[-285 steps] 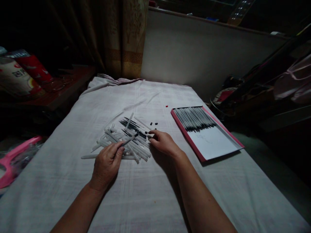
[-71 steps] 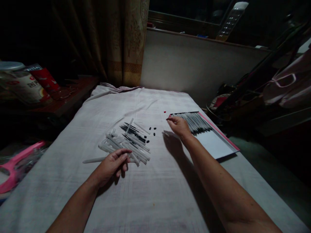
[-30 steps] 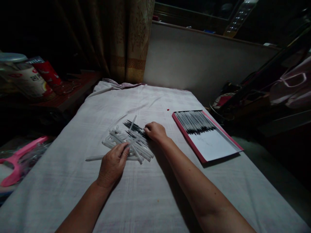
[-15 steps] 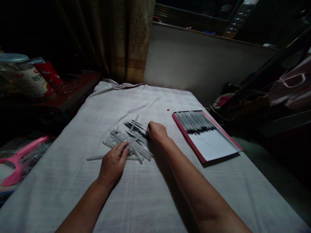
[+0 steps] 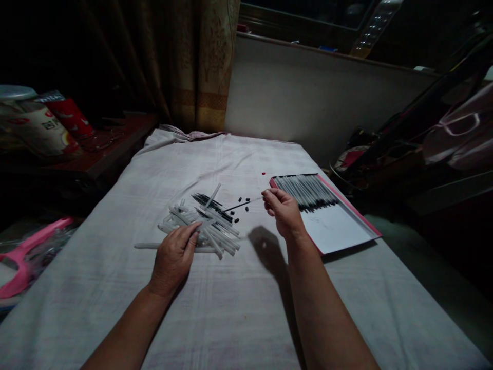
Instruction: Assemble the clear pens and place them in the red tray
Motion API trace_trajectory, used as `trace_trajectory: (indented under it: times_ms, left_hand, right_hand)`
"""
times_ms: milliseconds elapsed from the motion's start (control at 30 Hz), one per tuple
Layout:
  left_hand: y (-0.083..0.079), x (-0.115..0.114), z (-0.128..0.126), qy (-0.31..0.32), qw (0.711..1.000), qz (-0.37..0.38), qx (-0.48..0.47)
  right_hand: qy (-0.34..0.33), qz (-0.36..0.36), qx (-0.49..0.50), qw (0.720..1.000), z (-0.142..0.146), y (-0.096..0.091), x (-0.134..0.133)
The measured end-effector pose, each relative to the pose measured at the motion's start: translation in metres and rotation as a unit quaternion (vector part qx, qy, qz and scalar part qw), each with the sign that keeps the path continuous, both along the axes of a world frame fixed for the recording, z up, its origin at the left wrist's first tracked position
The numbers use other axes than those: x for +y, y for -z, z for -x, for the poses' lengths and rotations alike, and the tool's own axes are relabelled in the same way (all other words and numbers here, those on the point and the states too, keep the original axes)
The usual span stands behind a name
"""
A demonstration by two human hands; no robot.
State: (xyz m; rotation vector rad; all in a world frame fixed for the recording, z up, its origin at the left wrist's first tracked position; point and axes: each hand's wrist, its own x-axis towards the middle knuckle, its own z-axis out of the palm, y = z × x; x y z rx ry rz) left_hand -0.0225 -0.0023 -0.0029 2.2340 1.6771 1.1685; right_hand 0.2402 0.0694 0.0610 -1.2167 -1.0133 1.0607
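My right hand (image 5: 283, 209) is raised over the cloth beside the box, with thumb and fingers pinching the clear end of a thin black pen refill (image 5: 236, 206). The refill slants down to the left. At the pile's near edge, my left hand (image 5: 173, 257) is closed on a translucent pen barrel (image 5: 208, 223) that points up to the right. Under and around it lie several loose pen barrels (image 5: 225, 240). Dark refills (image 5: 204, 199) form a bundle behind them. Several small black plugs (image 5: 247, 209) are scattered right of the bundle.
A red-edged box (image 5: 342, 234) holds a row of pens (image 5: 306, 190) at the right. A tiny red piece (image 5: 263, 173) lies on the white cloth (image 5: 231, 308). Left of the table are a jar (image 5: 42, 128) on a wooden top and a pink handle (image 5: 26, 252).
My right hand has moved right from the pile toward the box, drawing a refill along. Small black plugs that it covered now show. My left hand stays at the pile.
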Motion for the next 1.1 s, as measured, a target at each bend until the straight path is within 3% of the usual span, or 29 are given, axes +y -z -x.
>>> trace_trajectory:
  times_ms: [533,733,800,867,933,1033,1100]
  left_hand:
    - [0.002,0.0,0.002,0.012,0.995,-0.07,0.077]
    - [0.002,-0.002,0.0,-0.003,0.996,-0.052,0.069]
    - [0.001,-0.003,0.0,-0.007,0.997,-0.049,0.058]
    - [0.0,-0.003,0.0,-0.006,0.997,-0.052,0.051]
    - [-0.001,-0.003,0.0,-0.002,0.997,-0.056,0.047]
    - [-0.002,-0.003,-0.001,-0.002,0.998,-0.056,0.038]
    - [-0.001,-0.002,-0.001,-0.004,0.998,-0.055,0.036]
  right_hand:
    - [-0.083,-0.019,-0.061,0.995,0.021,0.007,-0.006]
    - [-0.213,-0.002,-0.099,0.972,0.039,0.019,-0.007]
    - [-0.198,0.008,-0.168,0.966,0.037,0.023,-0.006]
    - [-0.15,0.012,-0.284,0.947,0.033,0.028,-0.005]
    - [-0.124,0.016,-0.407,0.905,0.028,0.033,-0.005]
    - [-0.151,0.024,-0.525,0.837,0.026,0.039,-0.008]
    - [-0.163,0.024,-0.56,0.812,0.027,0.04,-0.009]
